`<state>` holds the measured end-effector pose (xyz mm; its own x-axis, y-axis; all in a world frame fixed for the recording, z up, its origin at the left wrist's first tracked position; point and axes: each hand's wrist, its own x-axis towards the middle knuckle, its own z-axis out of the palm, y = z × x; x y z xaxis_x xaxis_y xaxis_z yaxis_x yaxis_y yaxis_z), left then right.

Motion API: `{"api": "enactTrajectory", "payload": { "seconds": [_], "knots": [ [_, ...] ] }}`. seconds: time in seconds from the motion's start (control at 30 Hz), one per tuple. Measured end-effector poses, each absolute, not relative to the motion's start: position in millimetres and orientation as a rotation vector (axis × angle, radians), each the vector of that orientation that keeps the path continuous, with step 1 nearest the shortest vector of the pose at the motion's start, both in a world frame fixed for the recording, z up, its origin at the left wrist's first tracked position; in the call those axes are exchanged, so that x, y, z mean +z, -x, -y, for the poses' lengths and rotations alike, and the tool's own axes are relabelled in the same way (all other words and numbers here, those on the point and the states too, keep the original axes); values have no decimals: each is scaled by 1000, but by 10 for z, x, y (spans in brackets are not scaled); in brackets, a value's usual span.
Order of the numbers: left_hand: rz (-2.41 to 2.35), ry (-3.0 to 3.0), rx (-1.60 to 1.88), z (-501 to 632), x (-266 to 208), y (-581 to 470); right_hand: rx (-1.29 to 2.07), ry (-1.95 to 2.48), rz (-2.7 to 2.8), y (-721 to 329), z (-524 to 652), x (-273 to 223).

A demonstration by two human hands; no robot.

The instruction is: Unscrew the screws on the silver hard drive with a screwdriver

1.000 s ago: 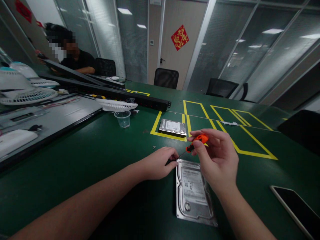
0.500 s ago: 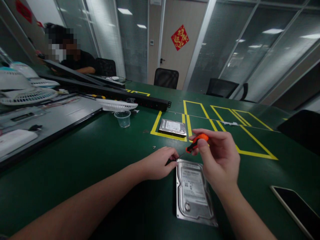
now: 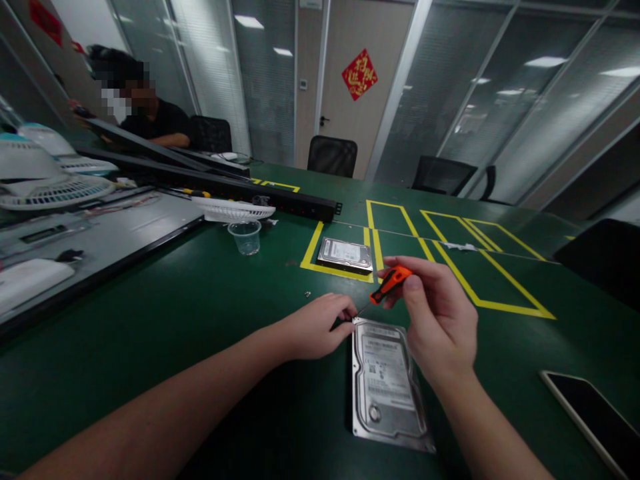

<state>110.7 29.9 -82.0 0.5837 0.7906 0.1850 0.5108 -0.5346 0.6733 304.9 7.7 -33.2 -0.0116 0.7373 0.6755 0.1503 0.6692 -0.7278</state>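
A silver hard drive (image 3: 387, 383) lies label up on the green table in front of me. My right hand (image 3: 440, 313) grips an orange and black screwdriver (image 3: 393, 284) by its handle. The thin shaft slants down to the left, its tip at the drive's far left corner. There my left hand (image 3: 323, 327) is closed, thumb and fingers curled together beside the corner and the shaft's tip. Whatever its fingertips pinch is too small or hidden to make out. Small metal bits, perhaps screws (image 3: 307, 294), lie on the table beyond my left hand.
A second hard drive (image 3: 345, 253) sits inside a yellow taped box. Left of it stand a clear plastic cup (image 3: 245, 237), a white grille (image 3: 233, 209) and a long black bar (image 3: 300, 205). A phone (image 3: 595, 420) lies at right. Across the table sits another person (image 3: 165, 123).
The screwdriver handle has turned slightly in my right hand, and my thumb has shifted along it. My left hand and the hard drive stay in place.
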Motion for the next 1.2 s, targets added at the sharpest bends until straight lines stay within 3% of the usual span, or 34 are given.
{"api": "enactTrajectory", "payload": {
  "seconds": [1.2],
  "knots": [
    [-1022,-2251,654,-308,-833,-1111,567,743,1555,-3050,-74,-343]
  ]
}}
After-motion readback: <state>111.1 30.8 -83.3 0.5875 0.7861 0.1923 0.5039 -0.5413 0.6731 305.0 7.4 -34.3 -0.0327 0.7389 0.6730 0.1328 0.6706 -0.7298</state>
